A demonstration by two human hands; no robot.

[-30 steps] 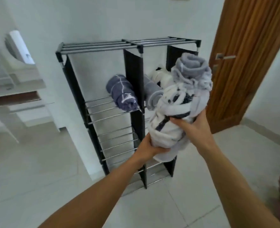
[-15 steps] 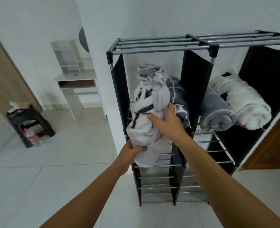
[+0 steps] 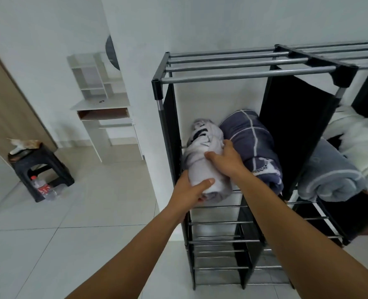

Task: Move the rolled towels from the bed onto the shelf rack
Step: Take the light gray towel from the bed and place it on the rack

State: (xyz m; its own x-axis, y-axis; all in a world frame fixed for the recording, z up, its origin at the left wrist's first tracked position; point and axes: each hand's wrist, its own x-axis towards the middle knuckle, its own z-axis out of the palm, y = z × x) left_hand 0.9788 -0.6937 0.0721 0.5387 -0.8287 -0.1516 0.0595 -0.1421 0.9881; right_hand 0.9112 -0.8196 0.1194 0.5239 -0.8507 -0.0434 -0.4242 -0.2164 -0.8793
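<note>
You had both hands on the white rolled towel (image 3: 202, 156) as it lay on the upper tier of the shelf rack (image 3: 226, 71), in its left compartment. Your left hand (image 3: 188, 190) cupped the near end of the roll at about 7 o'clock from its middle, thumb laid over the top and fingers curled underneath, a closed grip on the cloth. Your right hand (image 3: 226, 160) pressed on the roll's right flank at about 3 o'clock, fingers bent over the fabric, wedged between it and the navy checked towel (image 3: 252, 143) lying just beside it (the two rolls touched along their length). Past the black fabric divider (image 3: 295, 134), at 3 o'clock, a grey towel (image 3: 327, 178) and a fluffy white towel (image 3: 364, 147) sat side by side in the right compartment. The lower tiers showed bare metal bars. Far off at 9 o'clock a black stool (image 3: 38, 167) stood on the tiled floor with a plastic bottle (image 3: 43, 188) under it, and a white desk unit (image 3: 102, 108) stood against the wall at 11 o'clock.
</note>
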